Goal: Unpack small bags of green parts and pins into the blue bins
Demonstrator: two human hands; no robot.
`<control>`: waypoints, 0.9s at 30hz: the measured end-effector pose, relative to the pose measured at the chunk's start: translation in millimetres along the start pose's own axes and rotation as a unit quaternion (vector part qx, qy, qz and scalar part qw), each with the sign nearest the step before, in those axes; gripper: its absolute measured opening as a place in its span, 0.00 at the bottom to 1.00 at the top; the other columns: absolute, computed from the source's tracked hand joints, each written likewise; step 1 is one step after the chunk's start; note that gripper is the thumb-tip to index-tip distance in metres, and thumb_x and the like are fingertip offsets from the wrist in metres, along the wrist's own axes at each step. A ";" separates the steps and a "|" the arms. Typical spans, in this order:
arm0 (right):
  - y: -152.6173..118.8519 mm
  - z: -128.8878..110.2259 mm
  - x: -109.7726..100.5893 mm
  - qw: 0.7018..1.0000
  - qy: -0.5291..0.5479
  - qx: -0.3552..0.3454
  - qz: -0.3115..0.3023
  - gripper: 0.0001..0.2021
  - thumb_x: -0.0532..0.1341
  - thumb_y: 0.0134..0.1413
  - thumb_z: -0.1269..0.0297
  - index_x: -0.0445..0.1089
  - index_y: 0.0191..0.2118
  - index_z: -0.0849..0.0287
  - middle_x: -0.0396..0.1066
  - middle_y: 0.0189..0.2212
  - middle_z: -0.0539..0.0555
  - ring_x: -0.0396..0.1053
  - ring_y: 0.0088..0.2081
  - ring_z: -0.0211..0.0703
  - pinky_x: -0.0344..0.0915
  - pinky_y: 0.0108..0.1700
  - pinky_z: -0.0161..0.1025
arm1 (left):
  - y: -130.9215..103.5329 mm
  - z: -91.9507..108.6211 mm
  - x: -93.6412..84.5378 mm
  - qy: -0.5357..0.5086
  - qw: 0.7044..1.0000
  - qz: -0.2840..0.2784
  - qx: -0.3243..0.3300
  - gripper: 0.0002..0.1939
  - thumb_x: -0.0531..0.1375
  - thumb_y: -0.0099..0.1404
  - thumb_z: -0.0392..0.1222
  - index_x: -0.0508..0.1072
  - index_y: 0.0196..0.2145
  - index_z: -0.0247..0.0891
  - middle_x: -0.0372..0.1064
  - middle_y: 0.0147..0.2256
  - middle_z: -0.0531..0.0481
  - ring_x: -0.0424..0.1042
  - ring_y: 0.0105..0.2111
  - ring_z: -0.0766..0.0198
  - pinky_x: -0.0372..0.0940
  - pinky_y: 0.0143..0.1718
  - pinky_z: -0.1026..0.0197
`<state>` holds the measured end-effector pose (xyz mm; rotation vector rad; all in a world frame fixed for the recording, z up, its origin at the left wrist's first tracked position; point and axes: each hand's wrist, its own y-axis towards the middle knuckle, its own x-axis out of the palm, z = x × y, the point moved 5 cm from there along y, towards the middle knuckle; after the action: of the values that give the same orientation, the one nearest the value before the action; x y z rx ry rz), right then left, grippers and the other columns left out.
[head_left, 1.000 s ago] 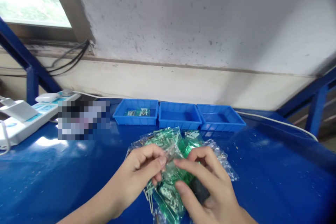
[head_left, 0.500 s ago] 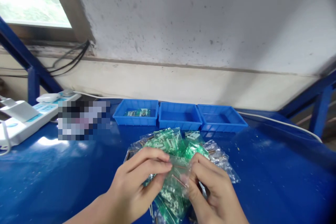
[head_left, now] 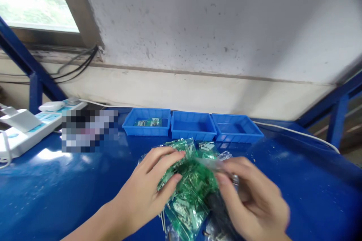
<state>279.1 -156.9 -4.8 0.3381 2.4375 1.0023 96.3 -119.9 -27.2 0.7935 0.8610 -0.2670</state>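
My left hand (head_left: 152,188) hovers at the left side of a heap of green plastic bags (head_left: 186,211) with small parts inside. Its thumb and fingers are apart, with nothing gripped between them. On the right, my right hand (head_left: 254,199) pinches a small clear plastic bag (head_left: 210,163) between thumb and forefinger; the bag is smeared by motion. Below the right hand lies something black (head_left: 220,212), partly covered. Thin pale sticks (head_left: 162,220) poke out at the heap's lower left. The right hand hides the heap's right side.
Three blue bins stand in a row at the back: the left bin (head_left: 147,131) with green bags in it, the middle bin (head_left: 194,134) and the right bin (head_left: 239,136). A white power strip (head_left: 14,141) with plugs lies at left. A white cable (head_left: 299,132) runs along the wall.
My right hand has moved right and taken the clear bag with it, away from my left hand. The left fingers have let go of the bag and spread apart.
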 end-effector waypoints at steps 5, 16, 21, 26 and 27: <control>22.6 -3.5 -45.6 0.939 -0.188 -0.147 0.247 0.17 0.61 0.48 0.73 0.69 0.45 0.51 0.68 0.31 0.54 0.67 0.30 0.45 0.62 0.31 0.43 | 7.1 -16.1 2.5 0.023 0.994 -0.061 -0.084 0.14 0.53 0.65 0.42 0.65 0.49 0.40 0.64 0.47 0.44 0.64 0.49 0.53 0.65 0.48 0.49; 26.5 57.6 2.1 0.975 -0.186 0.059 -0.108 0.09 0.57 0.57 0.60 0.69 0.32 0.58 0.67 0.28 0.53 0.66 0.31 0.42 0.63 0.32 0.38 | 2.5 -41.8 11.4 0.036 0.978 -0.130 -0.157 0.16 0.56 0.63 0.48 0.66 0.48 0.44 0.64 0.48 0.48 0.67 0.46 0.54 0.66 0.43 0.50; 19.5 54.3 6.9 0.971 -0.149 0.075 -0.169 0.11 0.56 0.57 0.61 0.70 0.44 0.57 0.69 0.32 0.53 0.66 0.37 0.44 0.64 0.36 0.40 | 7.7 -34.6 3.6 0.004 0.991 -0.060 -0.120 0.13 0.56 0.64 0.43 0.65 0.47 0.45 0.62 0.48 0.49 0.68 0.45 0.58 0.66 0.46 0.51; 14.0 30.4 15.1 0.983 -0.043 0.083 -0.156 0.09 0.57 0.57 0.62 0.70 0.41 0.55 0.69 0.29 0.51 0.67 0.33 0.41 0.64 0.35 0.40 | 8.2 -12.9 -12.2 -0.025 0.995 0.097 -0.006 0.22 0.61 0.60 0.35 0.61 0.51 0.43 0.60 0.49 0.45 0.65 0.51 0.57 0.64 0.52 0.52; 10.4 25.0 19.0 0.981 -0.007 0.101 -0.164 0.09 0.57 0.57 0.61 0.69 0.42 0.54 0.69 0.28 0.50 0.67 0.31 0.40 0.65 0.33 0.39 | 6.4 -7.5 -13.1 -0.036 0.993 0.112 0.023 0.24 0.61 0.59 0.33 0.60 0.52 0.43 0.59 0.50 0.45 0.64 0.51 0.57 0.64 0.52 0.53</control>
<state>276.3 -127.2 -19.3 0.0065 2.4808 0.6118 86.8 -111.3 -16.9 0.9098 0.6936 -0.1163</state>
